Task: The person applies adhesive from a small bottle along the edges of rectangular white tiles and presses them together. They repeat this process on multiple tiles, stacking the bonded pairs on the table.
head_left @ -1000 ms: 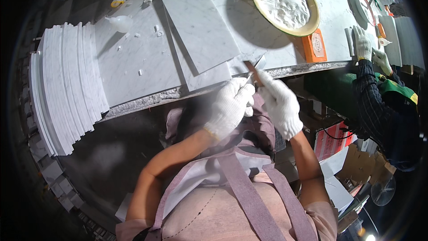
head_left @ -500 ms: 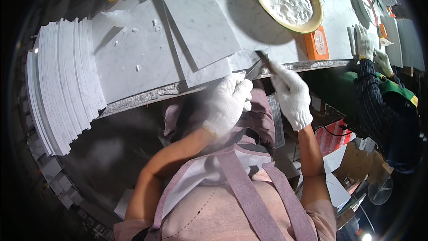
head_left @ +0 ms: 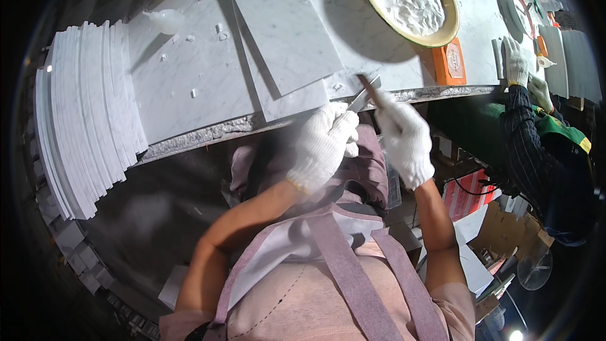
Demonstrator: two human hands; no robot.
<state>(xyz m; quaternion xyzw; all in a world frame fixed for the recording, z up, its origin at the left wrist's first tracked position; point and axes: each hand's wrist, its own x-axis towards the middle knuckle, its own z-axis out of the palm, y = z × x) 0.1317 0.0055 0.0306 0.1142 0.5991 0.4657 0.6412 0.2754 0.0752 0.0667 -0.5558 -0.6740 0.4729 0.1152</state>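
White knitted gloves cover both my hands at the near edge of the worktable (head_left: 196,57). My left hand (head_left: 322,145) is closed on a narrow grey strip (head_left: 360,99) that looks like a metal blade and points up and right. In my right hand (head_left: 404,142), fingers wrapped round it, is a thin brown flat bar (head_left: 368,88) slanting up and left. The bar crosses the strip just beyond my left fingers; its exact kind is unclear. Just beyond the hands lie two overlapping pale grey marbled slabs (head_left: 287,38), their near ends close to the table edge.
A cream basin (head_left: 454,16) of white powder stands at the back, with an orange box (head_left: 449,63) before it. Left are a translucent squeeze bottle (head_left: 165,21), white scraps and a row of upright white slabs (head_left: 95,113). At right, a co-worker's gloved hands (head_left: 516,62) work.
My right hand has moved left and slightly down, carrying the brown bar along the grey strip. More of the strip's tip shows now. My left hand stays nearly in place.
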